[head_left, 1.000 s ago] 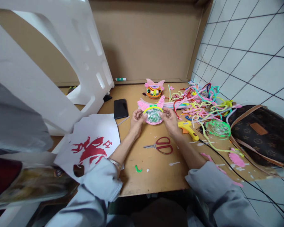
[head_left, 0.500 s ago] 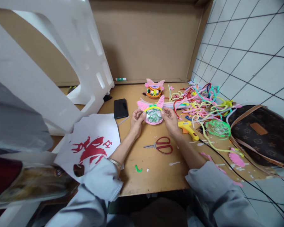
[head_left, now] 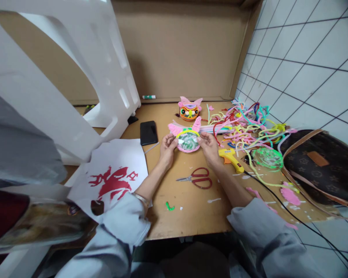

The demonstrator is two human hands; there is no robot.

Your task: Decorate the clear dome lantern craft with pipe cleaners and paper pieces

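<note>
Between my two hands is a round pipe-cleaner animal head (head_left: 188, 142), with pink ears on top, a yellow band, a pink rim and a green-and-white glossy middle. My left hand (head_left: 167, 148) pinches its left edge, and my right hand (head_left: 208, 146) pinches the right edge. Behind it stands a finished-looking lion head (head_left: 190, 109) in pink and orange with big eyes. Red-handled scissors (head_left: 195, 178) lie on the table below my hands. A yellow glue gun (head_left: 231, 159) rests beside my right wrist, its black cord trailing right.
A heap of coloured pipe cleaners (head_left: 246, 123) fills the back right, near a brown handbag (head_left: 319, 166). At left are a black phone (head_left: 148, 133), white paper with a red cut-out (head_left: 114, 185) and a white plastic frame (head_left: 116, 69). A green scrap (head_left: 169, 206) lies in front.
Almost nothing differs. The whole view has shifted very slightly; both hands keep the animal head in the same hold.
</note>
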